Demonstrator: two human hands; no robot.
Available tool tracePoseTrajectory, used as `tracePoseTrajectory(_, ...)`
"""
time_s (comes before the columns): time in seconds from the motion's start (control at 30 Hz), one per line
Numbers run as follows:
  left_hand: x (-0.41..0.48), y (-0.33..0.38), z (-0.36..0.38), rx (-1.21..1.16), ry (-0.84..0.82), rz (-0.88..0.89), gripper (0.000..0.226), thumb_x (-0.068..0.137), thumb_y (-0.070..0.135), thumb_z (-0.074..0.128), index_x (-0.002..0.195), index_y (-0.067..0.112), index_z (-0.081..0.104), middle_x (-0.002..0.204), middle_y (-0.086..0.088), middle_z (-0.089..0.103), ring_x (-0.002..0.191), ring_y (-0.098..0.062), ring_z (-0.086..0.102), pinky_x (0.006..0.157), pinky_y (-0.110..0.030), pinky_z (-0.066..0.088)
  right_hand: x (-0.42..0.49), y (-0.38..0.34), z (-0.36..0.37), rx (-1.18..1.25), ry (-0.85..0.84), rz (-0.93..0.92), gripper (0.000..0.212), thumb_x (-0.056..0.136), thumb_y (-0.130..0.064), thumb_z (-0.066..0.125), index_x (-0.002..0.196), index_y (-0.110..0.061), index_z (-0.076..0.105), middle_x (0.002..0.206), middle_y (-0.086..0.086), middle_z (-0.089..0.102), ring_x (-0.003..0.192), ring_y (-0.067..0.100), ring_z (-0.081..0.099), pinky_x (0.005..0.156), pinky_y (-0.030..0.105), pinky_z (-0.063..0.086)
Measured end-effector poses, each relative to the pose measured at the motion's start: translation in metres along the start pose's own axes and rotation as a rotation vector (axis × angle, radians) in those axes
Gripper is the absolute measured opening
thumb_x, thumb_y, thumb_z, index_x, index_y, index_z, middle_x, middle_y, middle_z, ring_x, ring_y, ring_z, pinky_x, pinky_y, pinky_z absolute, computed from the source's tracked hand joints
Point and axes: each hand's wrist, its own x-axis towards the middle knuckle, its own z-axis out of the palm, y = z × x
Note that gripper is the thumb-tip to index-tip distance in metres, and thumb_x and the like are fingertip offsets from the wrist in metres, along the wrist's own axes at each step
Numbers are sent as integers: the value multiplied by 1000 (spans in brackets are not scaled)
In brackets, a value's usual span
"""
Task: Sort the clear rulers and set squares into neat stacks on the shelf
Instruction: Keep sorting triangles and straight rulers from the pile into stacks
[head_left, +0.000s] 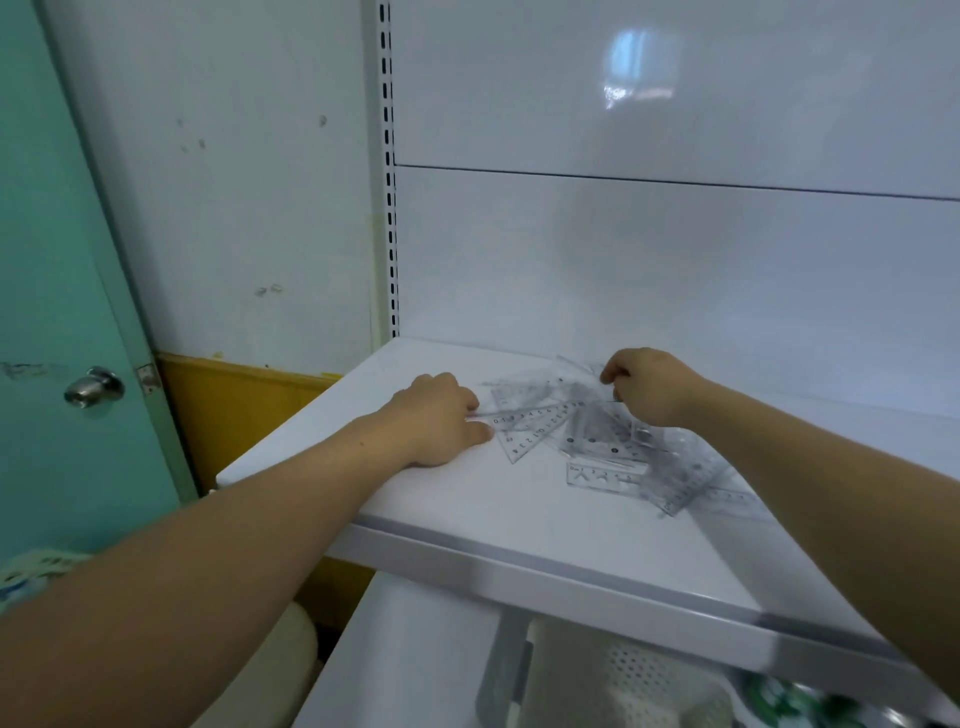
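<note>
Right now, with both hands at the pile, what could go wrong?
The left hand pinches a ruler tangled in the overlapping pile; pulling it may scatter others. The front rulers lie close to the front edge of the shelf and might slide off.

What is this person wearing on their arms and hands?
Very little. The left hand and right hand show no gloves, rings or watch. Both arms are uncovered as far as the picture reaches, except for a bit of short sleeve, pale with a green and blue print, on the left arm.
</note>
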Motion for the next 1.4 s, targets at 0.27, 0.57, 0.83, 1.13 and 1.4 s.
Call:
tracePoseTrajectory(0.27, 5, 5, -2, -68, 27, -34, 54, 90, 51, 52, 130, 15, 48, 127, -6, 48, 114, -25, 48, 91, -32, 41, -4, 2, 2, -130, -28, 19, 37, 99, -8, 29, 130, -7, 49, 137, 13, 50, 122, 29, 47, 101, 34, 38)
tracePoseTrajectory(0.57, 11, 4, -1, -223, 29, -112, 32, 90, 29, 61, 119, 14, 59, 124, -5, 54, 108, -22, 53, 86, -24, 41, -16, -4, -6, -60, -88, -58, 25, 95, -38, 51, 104, -17, 60, 94, -2, 57, 81, 15, 54, 68, 26, 39)
tracePoseTrajectory(0.83, 13, 6, 0, -212, 9, -139, 23, 93, 23, 56, 115, 21, 55, 113, -6, 52, 104, -23, 51, 90, -25, 39, -13, -10, -6, 121, -56, 37, 22, 96, -11, 40, 115, -10, 52, 97, 5, 66, 69, 16, 57, 60, 25, 45)
tracePoseTrajectory(1.13, 17, 12, -6, -182, -60, -200, 41, 94, 22, 54, 131, 5, 51, 138, -12, 48, 124, -28, 47, 103, -32, 40, -20, -21, 7, -28, -116, -68, 39, 97, -34, 44, 131, -17, 52, 135, 5, 51, 110, 20, 51, 87, 25, 36)
tracePoseTrajectory(1.4, 13, 8, 5, -355, 71, -168, 7, 89, 13, 58, 91, 19, 60, 117, -6, 60, 109, -24, 55, 92, -31, 45, -23, -15, 5, -48, -86, -28, 51, 93, -46, 49, 137, -19, 45, 113, 2, 52, 107, 20, 47, 90, 29, 36)
